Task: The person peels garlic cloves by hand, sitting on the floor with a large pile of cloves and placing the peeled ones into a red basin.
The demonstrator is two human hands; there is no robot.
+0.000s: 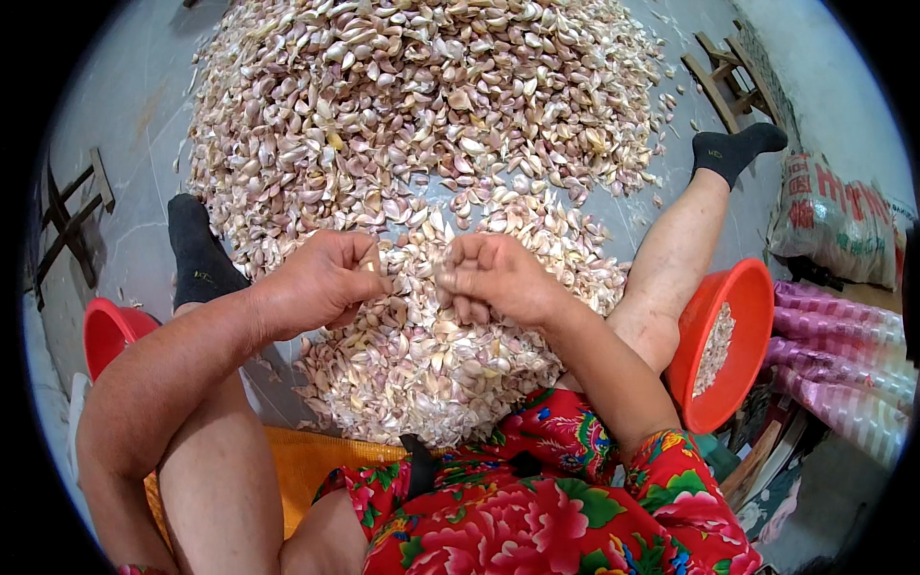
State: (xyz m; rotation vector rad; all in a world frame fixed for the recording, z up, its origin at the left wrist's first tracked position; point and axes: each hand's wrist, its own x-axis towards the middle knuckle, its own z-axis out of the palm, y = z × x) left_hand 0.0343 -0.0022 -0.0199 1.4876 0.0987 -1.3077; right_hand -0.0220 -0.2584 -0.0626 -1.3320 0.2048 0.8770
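A wide heap of garlic cloves (431, 105) in pinkish and white skins covers the floor between my outstretched legs. A smaller spread of cloves (431, 369) reaches from it toward my lap. Over this spread, my left hand (326, 280) has its thumb and forefinger pinched together. My right hand (500, 278) faces it a short gap away, its fingers curled and the tips drawn in, slightly blurred. Whatever either pinch holds is too small to make out. Neither hand rests on the pile.
At my right knee, a tilted orange-red basin (750, 383) holds pale small cloves (715, 353). Another red basin (107, 335) stands beyond my left leg. Wooden stools (733, 77) and a stuffed woven sack (832, 225) lie farther right. Orange mesh cloth (311, 465) lies near my lap.
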